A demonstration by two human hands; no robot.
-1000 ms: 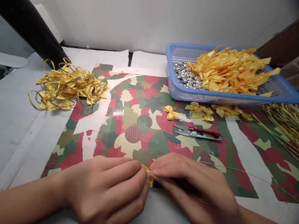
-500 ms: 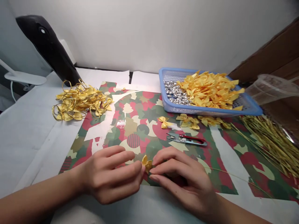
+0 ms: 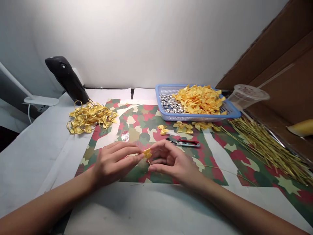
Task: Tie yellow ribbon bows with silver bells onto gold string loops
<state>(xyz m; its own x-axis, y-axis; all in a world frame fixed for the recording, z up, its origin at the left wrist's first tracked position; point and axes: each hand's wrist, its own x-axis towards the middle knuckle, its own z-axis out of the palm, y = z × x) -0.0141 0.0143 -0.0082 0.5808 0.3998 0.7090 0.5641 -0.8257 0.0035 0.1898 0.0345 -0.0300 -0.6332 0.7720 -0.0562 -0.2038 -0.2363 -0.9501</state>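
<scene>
My left hand (image 3: pixel 119 161) pinches a small yellow ribbon bow (image 3: pixel 147 153) between thumb and fingertips. From the bow a thin gold cord (image 3: pixel 148 162) runs down to the thumb of my right hand (image 3: pixel 171 160), whose fingers curl round with the cord at their tips. A long strand trails out to the right behind that hand. Thread snips (image 3: pixel 187 143) with a red handle lie just beyond my right hand. Several loose bows (image 3: pixel 184 127) rest on the patterned sheet (image 3: pixel 137 122) farther back.
A blue basket (image 3: pixel 200 115) holds yellow bows and silver bells. To the left lies a pile of bows on gold cord loops (image 3: pixel 90 118), by a black stand (image 3: pixel 66 78). A bundle of gold cords (image 3: pixel 269 147) and a clear plastic cup (image 3: pixel 246 96) are at the right.
The camera view has shifted, so the table things appear smaller. A cord end now shows below the bow, at my right thumb. Both hands stay close together around the bow.
</scene>
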